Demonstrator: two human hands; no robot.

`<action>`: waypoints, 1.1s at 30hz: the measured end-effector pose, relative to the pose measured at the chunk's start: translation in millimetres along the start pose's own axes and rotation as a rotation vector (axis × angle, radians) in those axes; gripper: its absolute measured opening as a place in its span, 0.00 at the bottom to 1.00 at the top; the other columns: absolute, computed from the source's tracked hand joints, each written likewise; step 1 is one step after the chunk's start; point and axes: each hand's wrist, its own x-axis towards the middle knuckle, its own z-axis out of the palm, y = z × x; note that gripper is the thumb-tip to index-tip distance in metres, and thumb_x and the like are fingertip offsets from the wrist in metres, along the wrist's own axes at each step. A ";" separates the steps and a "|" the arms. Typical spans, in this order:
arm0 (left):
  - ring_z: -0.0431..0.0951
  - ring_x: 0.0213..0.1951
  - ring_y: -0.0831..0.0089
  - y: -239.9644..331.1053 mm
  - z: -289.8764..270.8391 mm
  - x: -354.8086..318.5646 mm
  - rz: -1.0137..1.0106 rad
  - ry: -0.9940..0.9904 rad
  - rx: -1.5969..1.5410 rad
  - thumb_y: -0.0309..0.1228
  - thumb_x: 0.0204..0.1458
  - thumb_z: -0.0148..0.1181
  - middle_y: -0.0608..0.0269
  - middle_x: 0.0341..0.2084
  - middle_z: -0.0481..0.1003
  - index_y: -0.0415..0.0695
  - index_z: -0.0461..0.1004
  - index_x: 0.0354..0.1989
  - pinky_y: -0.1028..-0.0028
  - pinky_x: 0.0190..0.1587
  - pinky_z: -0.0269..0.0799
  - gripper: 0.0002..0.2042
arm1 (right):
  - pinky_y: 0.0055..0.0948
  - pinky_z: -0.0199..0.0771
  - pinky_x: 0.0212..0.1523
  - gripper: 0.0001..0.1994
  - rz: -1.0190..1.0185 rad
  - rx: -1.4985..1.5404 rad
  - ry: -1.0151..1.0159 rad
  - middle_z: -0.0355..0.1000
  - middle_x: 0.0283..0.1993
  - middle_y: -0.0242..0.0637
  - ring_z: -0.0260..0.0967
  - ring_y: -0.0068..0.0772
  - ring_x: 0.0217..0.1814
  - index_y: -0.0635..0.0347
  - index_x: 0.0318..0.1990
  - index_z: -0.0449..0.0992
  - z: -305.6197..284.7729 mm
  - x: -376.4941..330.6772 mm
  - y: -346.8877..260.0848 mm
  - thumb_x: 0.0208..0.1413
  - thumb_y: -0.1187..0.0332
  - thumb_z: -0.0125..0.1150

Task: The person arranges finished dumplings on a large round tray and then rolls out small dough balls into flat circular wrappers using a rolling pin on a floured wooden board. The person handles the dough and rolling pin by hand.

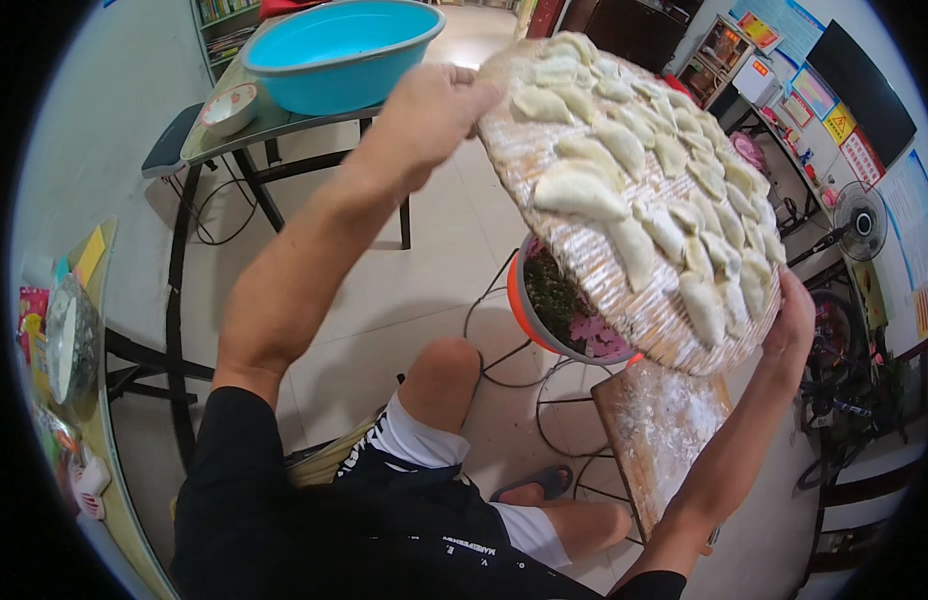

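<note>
2-handed, gripping the round, flour-dusted, ribbed tan tray [559, 245] at opposite edges with left hand [434, 112] and right hand [792, 315] apart, probably to balance pale half-moon dumplings [624, 145]. Below its lower edge: floured wooden board [669, 425]. To the tray's left: room over pale tiled floor [434, 290], before round blue plastic basin [329, 88].
</note>
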 end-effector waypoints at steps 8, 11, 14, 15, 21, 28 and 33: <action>0.83 0.48 0.80 109.8 -116.5 31.3 0.070 0.010 0.103 0.42 0.73 0.59 0.65 0.47 0.85 0.36 0.81 0.55 0.74 0.56 0.78 0.19 | 0.41 0.88 0.55 0.15 0.007 0.075 -0.177 0.83 0.53 0.53 0.86 0.44 0.51 0.78 0.56 0.79 125.1 30.3 -92.9 0.71 0.73 0.59; 0.84 0.47 0.79 121.5 -172.6 29.3 0.080 0.049 0.077 0.41 0.73 0.59 0.63 0.47 0.85 0.34 0.80 0.58 0.74 0.55 0.79 0.20 | 0.40 0.88 0.55 0.14 0.008 0.170 -0.271 0.84 0.53 0.52 0.85 0.42 0.51 0.78 0.56 0.79 189.9 38.5 -84.4 0.70 0.73 0.61; 0.84 0.46 0.78 129.6 -227.9 26.2 0.022 0.111 0.082 0.41 0.73 0.59 0.61 0.47 0.85 0.34 0.80 0.56 0.75 0.51 0.80 0.20 | 0.38 0.87 0.53 0.13 0.010 0.180 -0.292 0.84 0.52 0.51 0.85 0.41 0.49 0.77 0.54 0.80 251.4 50.5 -75.5 0.70 0.73 0.63; 0.85 0.45 0.77 134.1 -259.4 27.3 -0.031 0.081 0.165 0.41 0.73 0.59 0.59 0.47 0.85 0.33 0.80 0.55 0.75 0.48 0.82 0.20 | 0.37 0.87 0.53 0.13 0.023 0.215 -0.345 0.84 0.52 0.51 0.85 0.41 0.49 0.78 0.53 0.80 266.4 63.6 -71.4 0.70 0.73 0.63; 0.85 0.44 0.78 134.0 -302.4 9.8 0.007 0.289 0.125 0.40 0.73 0.60 0.58 0.46 0.84 0.32 0.79 0.55 0.74 0.49 0.84 0.19 | 0.35 0.85 0.47 0.11 0.004 0.235 -0.314 0.83 0.47 0.49 0.84 0.39 0.44 0.79 0.50 0.81 375.5 62.7 -57.1 0.66 0.77 0.66; 0.84 0.43 0.77 122.1 -401.2 20.1 0.003 0.399 0.198 0.39 0.72 0.60 0.60 0.45 0.84 0.32 0.79 0.55 0.73 0.50 0.82 0.18 | 0.36 0.86 0.49 0.11 0.023 0.205 -0.412 0.85 0.46 0.46 0.85 0.37 0.43 0.74 0.50 0.82 477.2 74.1 -33.2 0.70 0.71 0.64; 0.83 0.44 0.76 110.9 -405.9 29.1 0.038 0.414 0.154 0.38 0.71 0.61 0.60 0.46 0.84 0.32 0.80 0.54 0.74 0.50 0.80 0.18 | 0.34 0.85 0.48 0.12 0.001 0.183 -0.381 0.84 0.45 0.44 0.83 0.36 0.42 0.76 0.49 0.82 512.2 73.5 -22.9 0.69 0.71 0.65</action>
